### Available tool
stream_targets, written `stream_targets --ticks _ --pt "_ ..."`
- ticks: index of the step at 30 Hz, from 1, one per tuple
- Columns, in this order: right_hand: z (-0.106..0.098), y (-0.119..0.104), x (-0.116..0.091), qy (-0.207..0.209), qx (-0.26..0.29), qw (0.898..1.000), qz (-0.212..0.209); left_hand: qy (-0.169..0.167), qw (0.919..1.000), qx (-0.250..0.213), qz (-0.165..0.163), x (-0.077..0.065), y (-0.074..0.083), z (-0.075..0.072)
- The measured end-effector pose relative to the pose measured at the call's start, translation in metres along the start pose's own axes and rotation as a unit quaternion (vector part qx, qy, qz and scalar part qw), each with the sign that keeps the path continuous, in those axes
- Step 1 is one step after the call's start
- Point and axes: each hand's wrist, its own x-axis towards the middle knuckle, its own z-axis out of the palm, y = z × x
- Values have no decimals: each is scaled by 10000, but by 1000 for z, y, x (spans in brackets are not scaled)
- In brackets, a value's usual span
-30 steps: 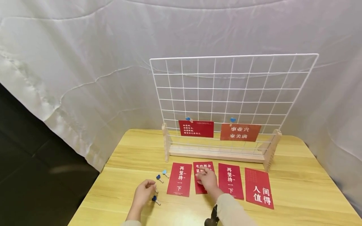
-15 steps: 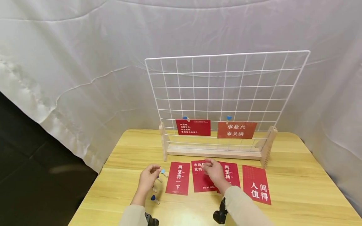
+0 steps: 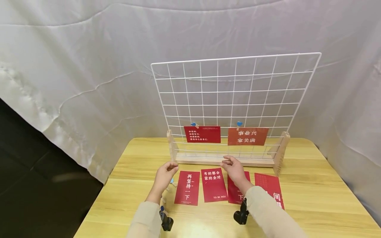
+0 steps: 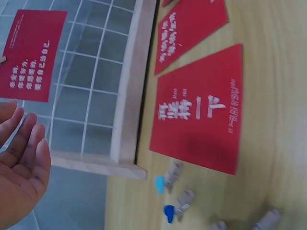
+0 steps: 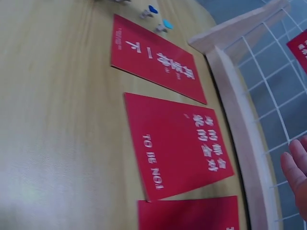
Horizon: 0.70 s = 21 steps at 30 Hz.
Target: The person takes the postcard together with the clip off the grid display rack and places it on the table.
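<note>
My left hand (image 3: pixel 163 177) hovers between the leftmost loose red card (image 3: pixel 187 188) and the rack's left foot. Its fingers are loosely bent with nothing in them, as the left wrist view confirms. The right hand (image 3: pixel 235 172), also holding nothing, is above a red card (image 3: pixel 238 193) and in front of the wooden base (image 3: pixel 205 159). Between the hands lies a red card with white writing (image 3: pixel 214 185). A white wire grid rack (image 3: pixel 235 59) carries a red card (image 3: pixel 203 134) and an orange-red card (image 3: pixel 248 136), each under a blue heart clip (image 3: pixel 239 123).
Another red card (image 3: pixel 269 185) lies at the right, partly behind my right sleeve. Several small wooden heart clips, among them a light blue one (image 4: pixel 160 185) and a dark blue one (image 4: pixel 169 213), lie left of the cards. Pale cloth (image 3: pixel 89 49) hangs behind the table.
Both hands have moved forward toward the rack. The right hand has left the second card and shifted right; the left has come away from the clips. The cards lie much as before.
</note>
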Motion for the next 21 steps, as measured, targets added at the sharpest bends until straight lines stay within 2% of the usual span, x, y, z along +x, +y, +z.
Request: stream_targets --ticks 11,16,21 --pt "-9 -21 15 -122 -97 9994 -321 -224 9990 -174 346 23 26 11" --pt "-13 -31 21 -160 -114 9988 -459 -238 9975 -130 650 33 42 14" --pt "-15 -40 28 -86 -84 9985 -543 -248 9957 -385 803 48 60 16"
